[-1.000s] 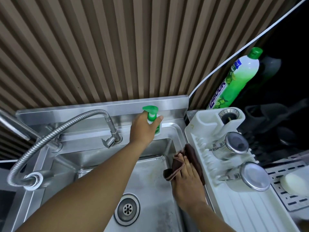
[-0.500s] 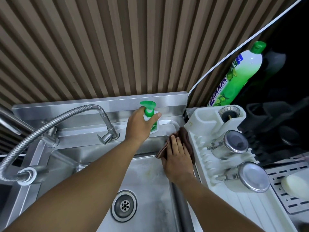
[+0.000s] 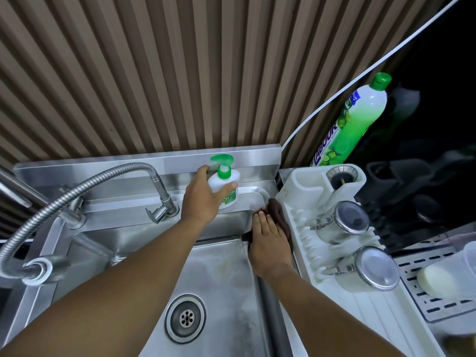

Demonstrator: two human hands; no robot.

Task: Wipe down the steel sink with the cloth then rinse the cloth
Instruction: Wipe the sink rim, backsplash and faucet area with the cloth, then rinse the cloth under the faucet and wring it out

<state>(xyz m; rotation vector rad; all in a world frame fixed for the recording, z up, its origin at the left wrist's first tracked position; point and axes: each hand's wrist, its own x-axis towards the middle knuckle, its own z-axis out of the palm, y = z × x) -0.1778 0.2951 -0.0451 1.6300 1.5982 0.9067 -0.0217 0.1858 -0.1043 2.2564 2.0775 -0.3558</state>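
Two grips at the sink (image 3: pixel 144 238): the right grip (image 3: pixel 268 243), fingers flat, presses the cloth (image 3: pixel 278 212) into the sink's far right corner, its length along the right rim; the left grip (image 3: pixel 203 199) curls round the soap bottle (image 3: pixel 226 188) on the sink's back ledge, just left.

bare forearms (image 3: pixel 144 274), bare left hand (image 3: pixel 203 199), bare right hand (image 3: pixel 268 243)

Dark brown cloth (image 3: pixel 277 215) bunched against right rear rim of steel sink (image 3: pixel 226 266); basin floor smudged, streaky.
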